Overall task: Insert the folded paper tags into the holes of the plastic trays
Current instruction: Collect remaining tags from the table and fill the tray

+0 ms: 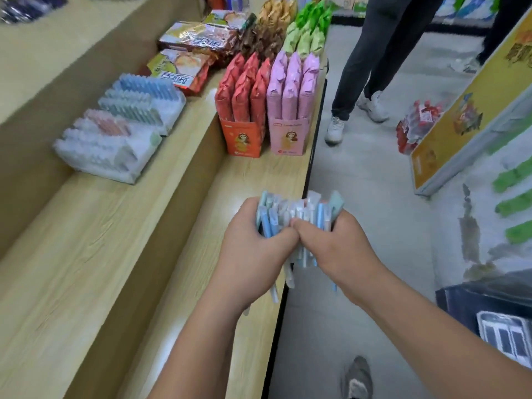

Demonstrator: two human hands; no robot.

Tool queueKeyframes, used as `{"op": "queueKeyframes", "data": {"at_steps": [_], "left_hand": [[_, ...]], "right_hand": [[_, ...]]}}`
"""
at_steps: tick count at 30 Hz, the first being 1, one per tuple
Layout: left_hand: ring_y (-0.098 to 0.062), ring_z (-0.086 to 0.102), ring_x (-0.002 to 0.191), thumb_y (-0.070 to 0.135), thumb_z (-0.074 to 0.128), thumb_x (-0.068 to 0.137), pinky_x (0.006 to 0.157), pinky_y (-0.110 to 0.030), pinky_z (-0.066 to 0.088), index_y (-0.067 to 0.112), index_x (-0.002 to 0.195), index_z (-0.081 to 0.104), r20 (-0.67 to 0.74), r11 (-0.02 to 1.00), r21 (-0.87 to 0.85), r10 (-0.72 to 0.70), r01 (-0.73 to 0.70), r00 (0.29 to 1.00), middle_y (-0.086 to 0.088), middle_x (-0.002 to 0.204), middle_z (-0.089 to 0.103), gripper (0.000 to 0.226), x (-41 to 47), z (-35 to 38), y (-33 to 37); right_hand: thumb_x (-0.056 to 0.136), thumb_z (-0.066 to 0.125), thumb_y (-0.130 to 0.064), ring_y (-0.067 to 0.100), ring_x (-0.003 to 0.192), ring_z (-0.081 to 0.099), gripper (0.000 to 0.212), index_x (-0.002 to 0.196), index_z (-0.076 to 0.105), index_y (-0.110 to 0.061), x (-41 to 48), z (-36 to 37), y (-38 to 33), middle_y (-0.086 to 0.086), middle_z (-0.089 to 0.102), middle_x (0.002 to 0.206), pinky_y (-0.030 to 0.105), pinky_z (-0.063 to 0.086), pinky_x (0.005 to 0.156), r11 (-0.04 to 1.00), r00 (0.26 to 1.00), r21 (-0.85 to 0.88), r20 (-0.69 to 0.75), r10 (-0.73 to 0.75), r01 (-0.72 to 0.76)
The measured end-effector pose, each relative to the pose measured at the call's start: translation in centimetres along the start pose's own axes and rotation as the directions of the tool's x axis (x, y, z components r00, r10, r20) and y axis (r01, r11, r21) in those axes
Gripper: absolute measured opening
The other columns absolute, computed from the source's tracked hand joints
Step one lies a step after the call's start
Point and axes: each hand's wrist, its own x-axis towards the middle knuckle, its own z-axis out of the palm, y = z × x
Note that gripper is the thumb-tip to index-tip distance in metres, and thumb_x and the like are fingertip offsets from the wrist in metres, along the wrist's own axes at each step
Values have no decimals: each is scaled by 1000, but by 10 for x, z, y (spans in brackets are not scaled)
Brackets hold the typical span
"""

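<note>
Both hands meet over the front edge of the wooden shelf (95, 254), the left hand (253, 243) and right hand (342, 246) closed together round one thick bundle of paper tags (296, 210), mostly blue and white, ends sticking out above and below. Farther back on the shelf's upper step lie the plastic trays (121, 125), filled. Beyond the hands stand a red packet box (243, 136) and a pink packet box (290, 136).

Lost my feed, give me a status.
Both hands, left and right, clamped on the tag bundle. Filled trays sit up-shelf, left. Nothing in between.
</note>
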Motion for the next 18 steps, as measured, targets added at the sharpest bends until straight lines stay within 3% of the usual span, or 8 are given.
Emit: {"op": "queueKeyframes", "data": {"at_steps": [2,4,6,7,10,14,18], "left_hand": [[-10,66,72,26,68,78,57,-20,53,28,90,63,-90,1000,-20,-19,17,996,7,83,69,13,25,-9,1],[-2,62,67,26,68,78,55,-15,49,29,88,62,-173,998,-37,-48,42,984,11,78,67,12,41,-24,0],[0,61,65,29,67,76,55,-15,48,30,88,61,-274,996,-50,-86,75,958,12,77,66,13,49,-49,-4],[0,61,65,31,66,75,55,-14,48,32,88,61,-330,994,-58,-105,91,938,13,77,66,14,51,-65,-7],[-2,62,66,29,68,75,55,-14,48,32,87,62,-491,987,-116,-157,114,857,9,79,68,14,49,-120,-20],[-4,58,61,22,69,77,51,-16,45,28,85,61,-654,981,-137,-194,139,731,8,73,65,12,45,-198,-48],[-3,58,61,23,68,76,51,-15,45,28,85,61,-745,976,-149,-215,156,631,9,72,65,12,46,-248,-78]], "right_hand": [[80,69,-27,7,67,70,4,82,72,-28,39,11,-5,-6,73,72,17,52,53,1000,996,-7,83,-10,11],[84,70,-23,3,63,69,15,79,72,-36,67,29,-10,-11,72,68,14,50,50,999,988,-25,155,-26,30],[84,69,-22,0,60,67,11,79,73,-30,88,59,-17,-12,71,66,12,47,48,999,967,-45,256,-14,26],[84,70,-22,2,63,68,4,82,73,-24,97,78,-22,-9,73,70,14,49,50,998,945,-62,326,5,17],[83,71,-26,8,73,71,11,89,73,-17,115,147,-34,-2,74,79,23,56,60,992,864,-118,503,25,40],[83,70,-23,7,65,67,8,85,71,-16,130,247,-43,-4,71,71,20,50,55,980,737,-153,675,10,127],[77,70,-31,17,75,71,19,86,71,-14,143,321,-36,2,73,78,39,59,67,966,630,-173,777,15,190]]}}
